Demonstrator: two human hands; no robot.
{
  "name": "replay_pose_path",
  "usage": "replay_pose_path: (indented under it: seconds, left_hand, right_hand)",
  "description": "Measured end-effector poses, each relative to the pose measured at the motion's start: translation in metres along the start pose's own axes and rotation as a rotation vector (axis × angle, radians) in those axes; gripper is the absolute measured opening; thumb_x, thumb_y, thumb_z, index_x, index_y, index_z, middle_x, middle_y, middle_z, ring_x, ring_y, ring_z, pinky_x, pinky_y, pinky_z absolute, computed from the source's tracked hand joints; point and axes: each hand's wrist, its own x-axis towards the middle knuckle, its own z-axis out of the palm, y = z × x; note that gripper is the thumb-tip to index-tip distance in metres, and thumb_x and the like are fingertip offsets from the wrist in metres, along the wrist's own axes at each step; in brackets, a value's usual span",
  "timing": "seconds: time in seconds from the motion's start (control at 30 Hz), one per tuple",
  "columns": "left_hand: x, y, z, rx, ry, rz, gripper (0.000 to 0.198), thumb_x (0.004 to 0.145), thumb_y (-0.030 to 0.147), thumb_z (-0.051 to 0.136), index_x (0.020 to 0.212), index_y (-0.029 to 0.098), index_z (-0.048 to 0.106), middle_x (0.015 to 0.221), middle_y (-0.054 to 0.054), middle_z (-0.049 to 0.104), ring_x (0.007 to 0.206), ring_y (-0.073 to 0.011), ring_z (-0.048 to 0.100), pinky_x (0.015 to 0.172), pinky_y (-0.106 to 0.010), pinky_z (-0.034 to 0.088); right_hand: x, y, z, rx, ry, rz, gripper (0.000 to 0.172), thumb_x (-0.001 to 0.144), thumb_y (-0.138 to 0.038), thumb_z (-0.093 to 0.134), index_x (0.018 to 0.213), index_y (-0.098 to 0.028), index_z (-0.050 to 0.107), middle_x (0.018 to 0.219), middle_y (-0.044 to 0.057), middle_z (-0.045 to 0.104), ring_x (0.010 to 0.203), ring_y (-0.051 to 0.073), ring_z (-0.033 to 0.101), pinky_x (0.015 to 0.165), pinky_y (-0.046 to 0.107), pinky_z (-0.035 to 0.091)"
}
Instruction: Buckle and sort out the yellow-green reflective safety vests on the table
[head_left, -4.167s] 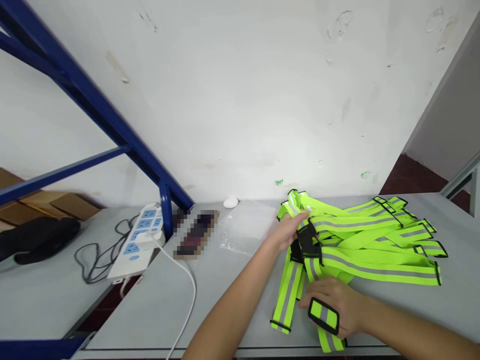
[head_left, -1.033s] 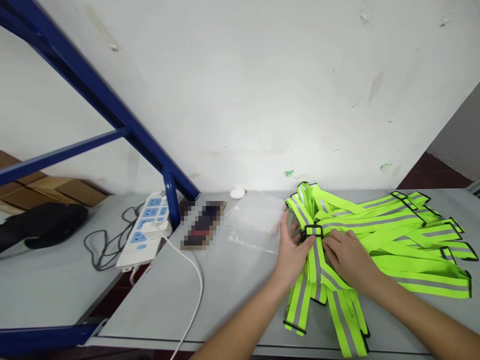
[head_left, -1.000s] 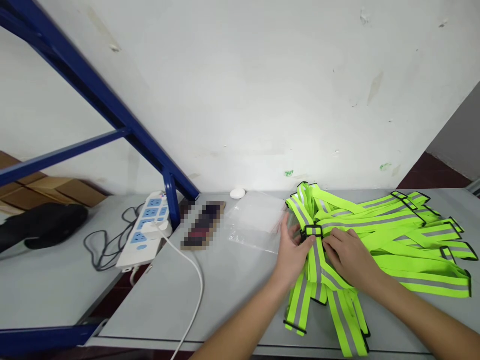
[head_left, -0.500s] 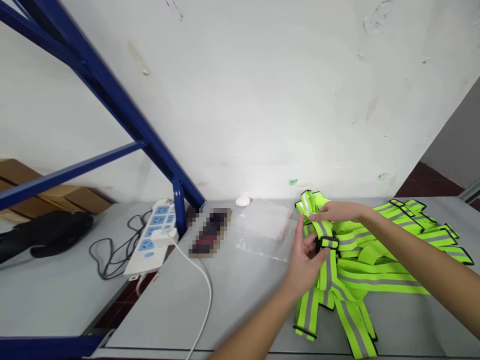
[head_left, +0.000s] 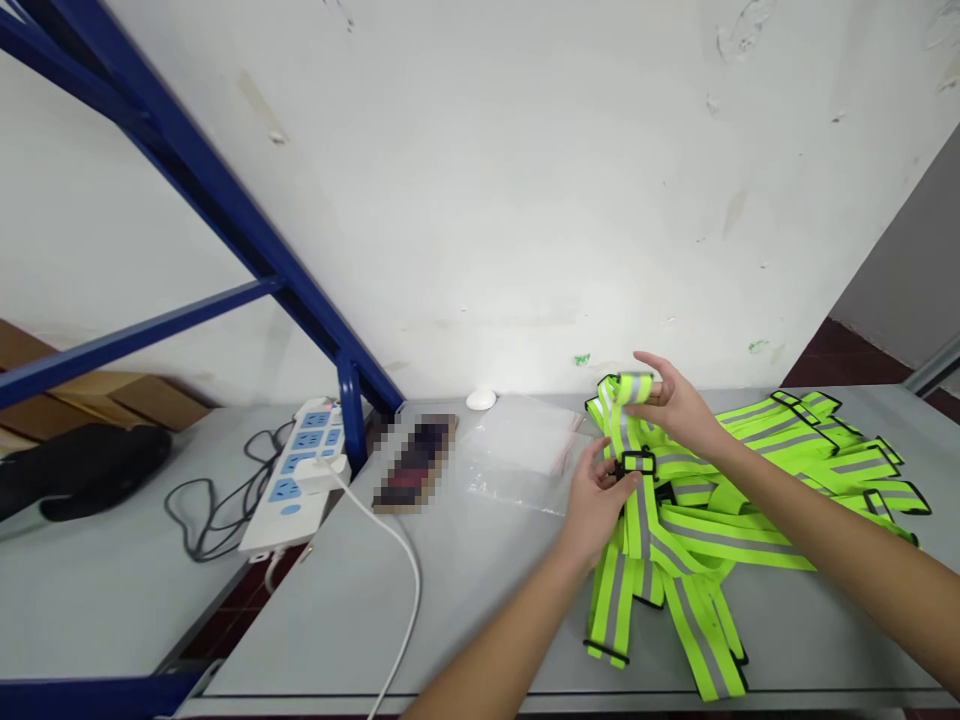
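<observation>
A heap of neon-yellow reflective straps, each with a grey stripe and black edging, lies across the right part of the table. My left hand pinches one strap beside its black buckle, thumb in front and fingers behind. Just above and to the right, my right hand grips a raised strap end between thumb and fingers, its index finger stretched out. Left of the hands lies a clear plastic bag, flat, with a reddish line near its right edge.
On the grey table sit a blurred-out phone-like object and a small white rounded object. A power strip with a white cable stands left, by a blue metal frame. A white wall rises behind.
My right hand has lifted off the heap, drawing a strap end up and over. My left hand stays at the buckle. The view has shifted slightly.
</observation>
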Motion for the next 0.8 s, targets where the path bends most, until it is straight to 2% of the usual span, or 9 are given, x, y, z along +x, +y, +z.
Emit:
replay_pose_path:
  seconds: [0.1,0.17,0.23,0.33,0.5,0.57,0.67,0.8]
  left_hand:
    - [0.005,0.002,-0.001,0.015,-0.01,-0.029,0.042,0.064,0.027,0.081,0.101,0.015,0.065,0.09,-0.006,0.071,0.084,-0.0194,0.066,0.076,-0.03,0.051]
    - [0.007,0.002,-0.002,-0.016,0.025,-0.042,0.037,0.061,0.025,0.082,0.093,0.014,0.067,0.087,-0.006,0.071,0.081,-0.0193,0.067,0.073,-0.029,0.05]
    - [0.008,0.003,-0.002,-0.08,0.069,-0.067,0.041,0.055,0.022,0.085,0.091,0.014,0.066,0.086,-0.006,0.072,0.08,-0.0194,0.067,0.071,-0.028,0.051]
    - [0.01,0.003,-0.002,-0.17,0.112,-0.1,0.051,0.048,0.018,0.086,0.093,0.015,0.063,0.082,-0.005,0.072,0.075,-0.0192,0.068,0.068,-0.028,0.052]
    - [0.011,0.007,-0.002,-0.248,0.2,-0.139,0.053,0.046,0.015,0.086,0.091,0.017,0.057,0.076,-0.002,0.071,0.067,-0.0166,0.068,0.061,-0.025,0.051]
    - [0.012,0.008,-0.003,-0.284,0.22,-0.146,0.049,0.049,0.013,0.084,0.09,0.017,0.057,0.073,-0.001,0.07,0.063,-0.0151,0.067,0.06,-0.024,0.051]
    - [0.013,0.007,-0.004,-0.315,0.216,-0.167,0.043,0.053,0.01,0.081,0.088,0.017,0.057,0.068,0.0,0.068,0.059,-0.014,0.065,0.058,-0.024,0.05]
    - [0.015,0.006,-0.007,-0.331,0.192,-0.181,0.031,0.058,0.01,0.078,0.083,0.015,0.06,0.068,-0.002,0.068,0.06,-0.0128,0.064,0.059,-0.023,0.05]
  right_hand:
    - [-0.024,0.002,0.003,-0.309,-0.041,-0.211,0.051,0.075,-0.012,0.059,0.124,-0.023,0.055,0.098,0.005,0.074,0.097,0.023,0.067,0.082,0.037,0.054]
    - [-0.041,0.01,0.005,-0.519,-0.106,-0.367,0.04,0.078,-0.008,0.05,0.111,-0.025,0.066,0.103,0.004,0.073,0.101,0.021,0.067,0.088,0.039,0.053]
    - [-0.057,0.022,0.007,-0.679,-0.191,-0.538,0.044,0.079,-0.004,0.044,0.111,-0.025,0.067,0.109,0.004,0.072,0.105,0.019,0.066,0.096,0.041,0.051]
    - [-0.075,0.04,0.01,-0.889,-0.272,-0.729,0.051,0.078,-0.001,0.044,0.123,-0.019,0.06,0.122,0.008,0.067,0.12,0.02,0.058,0.106,0.044,0.044]
    - [-0.095,0.05,0.019,-1.177,-0.248,-0.796,0.046,0.084,-0.005,0.046,0.13,-0.01,0.054,0.135,0.014,0.057,0.131,0.023,0.048,0.108,0.045,0.043]
    - [-0.101,0.052,0.025,-1.255,-0.213,-0.808,0.043,0.09,-0.014,0.048,0.132,-0.007,0.052,0.139,0.016,0.053,0.133,0.026,0.046,0.107,0.046,0.044]
    - [-0.107,0.059,0.035,-1.338,-0.157,-0.84,0.049,0.093,-0.028,0.05,0.135,-0.003,0.048,0.143,0.019,0.048,0.135,0.031,0.041,0.106,0.048,0.045]
    - [-0.107,0.068,0.04,-1.396,-0.1,-0.874,0.043,0.093,-0.016,0.047,0.133,-0.001,0.05,0.142,0.019,0.049,0.135,0.031,0.041,0.105,0.045,0.046]
